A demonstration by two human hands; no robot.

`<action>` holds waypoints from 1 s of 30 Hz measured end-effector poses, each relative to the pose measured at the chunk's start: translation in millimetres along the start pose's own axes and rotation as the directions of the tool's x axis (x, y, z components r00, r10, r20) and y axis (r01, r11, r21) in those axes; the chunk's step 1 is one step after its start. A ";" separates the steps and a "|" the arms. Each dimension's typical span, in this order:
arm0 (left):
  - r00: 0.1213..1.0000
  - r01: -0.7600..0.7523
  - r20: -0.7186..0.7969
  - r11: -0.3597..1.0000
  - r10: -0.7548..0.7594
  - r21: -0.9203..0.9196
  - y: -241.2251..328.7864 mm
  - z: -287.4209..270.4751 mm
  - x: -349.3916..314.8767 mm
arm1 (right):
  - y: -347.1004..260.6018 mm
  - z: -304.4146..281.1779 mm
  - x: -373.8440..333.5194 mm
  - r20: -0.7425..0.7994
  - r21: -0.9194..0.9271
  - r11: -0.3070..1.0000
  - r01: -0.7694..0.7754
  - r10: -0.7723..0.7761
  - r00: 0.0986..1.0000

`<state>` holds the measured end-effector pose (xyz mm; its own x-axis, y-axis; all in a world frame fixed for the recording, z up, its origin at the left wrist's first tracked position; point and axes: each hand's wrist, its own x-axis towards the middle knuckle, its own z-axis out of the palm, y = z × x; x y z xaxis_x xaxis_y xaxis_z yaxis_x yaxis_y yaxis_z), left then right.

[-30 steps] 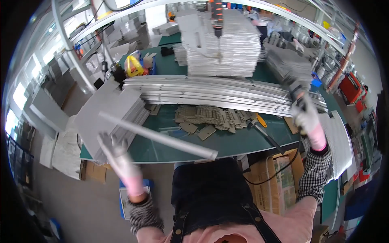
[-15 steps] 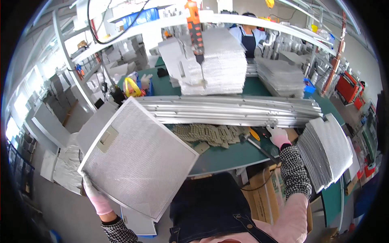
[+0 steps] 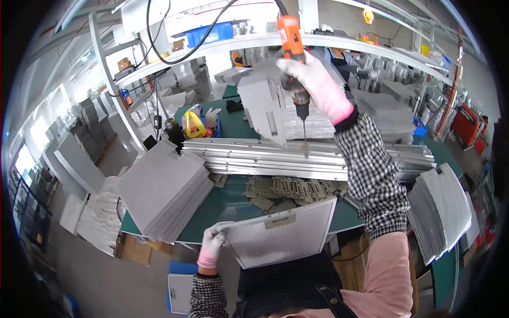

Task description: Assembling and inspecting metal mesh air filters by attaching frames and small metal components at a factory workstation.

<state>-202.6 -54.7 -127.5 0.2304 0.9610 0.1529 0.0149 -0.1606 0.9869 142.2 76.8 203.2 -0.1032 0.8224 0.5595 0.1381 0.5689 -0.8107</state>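
Observation:
A mesh filter panel with a pale frame and a beige latch plate stands tilted at the bench's front edge, against my apron. My left hand, in a white and pink glove, is closed on its upper left corner. Up at the overhead rail, my gloved right hand wraps round the grip of an orange and black electric screwdriver that hangs from a cable. Its long bit points down over metal rails. Between the rails and the panel lies a heap of beige latch plates.
Mesh panels are stacked at the left of the green bench; another stack leans at the right. Tall panel piles stand behind the rails. A blue bin holds gloves and yellow tape. The white overhead shelf crosses above.
My right hand has risen from the bench to the electric screwdriver and grips it. My left hand has brought the panel down and right, from upright at the left to the bench's front edge.

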 end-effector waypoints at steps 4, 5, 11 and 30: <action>0.923 -0.376 -0.036 0.919 0.382 0.114 103.5 8.2 37.5 | 17.3 23.8 -40.7 -0.049 0.160 0.985 0.064 -0.057 0.997; 0.890 -0.430 -0.099 0.891 0.445 0.145 117.8 20.2 55.6 | 28.9 28.8 -50.8 -0.116 0.109 0.989 0.095 -0.082 0.990; 0.893 -0.447 -0.057 0.894 0.447 0.022 143.0 104.0 119.6 | 105.6 45.6 -95.6 -0.264 0.150 0.982 0.112 -0.069 0.962; 0.651 -0.565 -0.191 0.637 0.735 0.525 106.1 200.2 152.3 | 130.3 -20.3 -93.2 -0.323 -0.053 0.985 0.164 -0.172 0.931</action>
<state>28.9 29.6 -9.8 -0.0245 0.5505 0.8345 0.3897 -0.7634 0.5151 189.8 74.4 48.9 0.1980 0.6694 0.7161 0.1712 0.6957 -0.6977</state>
